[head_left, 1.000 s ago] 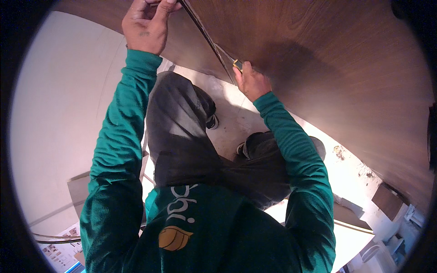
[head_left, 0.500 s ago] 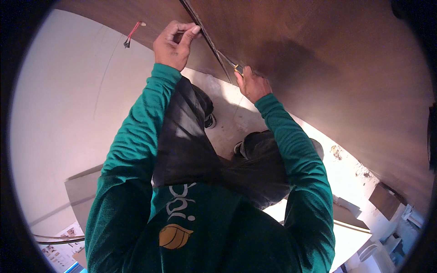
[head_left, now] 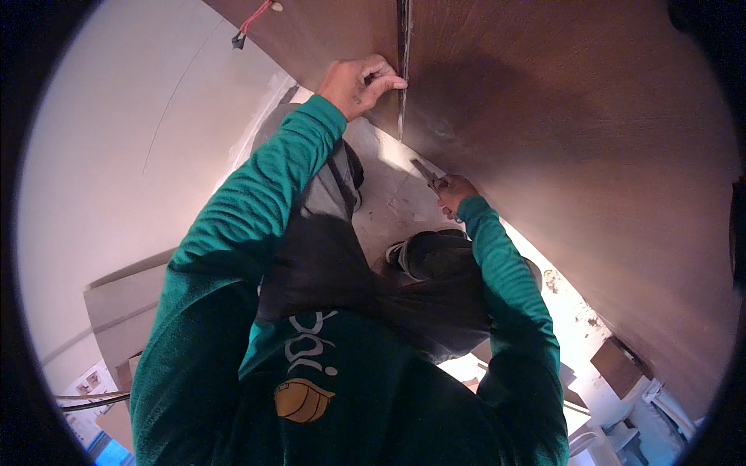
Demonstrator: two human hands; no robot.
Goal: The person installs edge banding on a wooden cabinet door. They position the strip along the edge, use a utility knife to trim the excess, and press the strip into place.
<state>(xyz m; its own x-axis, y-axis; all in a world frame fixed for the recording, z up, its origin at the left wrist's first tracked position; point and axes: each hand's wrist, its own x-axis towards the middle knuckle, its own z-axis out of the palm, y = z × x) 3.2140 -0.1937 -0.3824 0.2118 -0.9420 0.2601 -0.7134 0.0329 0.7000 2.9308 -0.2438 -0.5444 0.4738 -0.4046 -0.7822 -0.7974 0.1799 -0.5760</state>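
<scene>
Head view: left grip (head_left: 354,87) is right at the dark seam (head_left: 404,39), can't tell if it's pinching anything. Meanwhile the right grip (head_left: 456,194) is wrapped around a slim tool (head_left: 423,172), tip poking out up-left of it.

Light is uneven: the floor (head_left: 571,299) at right glares almost white, while the green shirt (head_left: 435,396) sinks into shade. A broad, soft-edged shadow lies across the far part of the brown panel (head_left: 590,147), with a pale sheen nearer. The tool (head_left: 423,172) in the right hand (head_left: 454,193) looks slightly blurred. Fisheye distortion curves the outer edges, and blackness fills the corners.
</scene>
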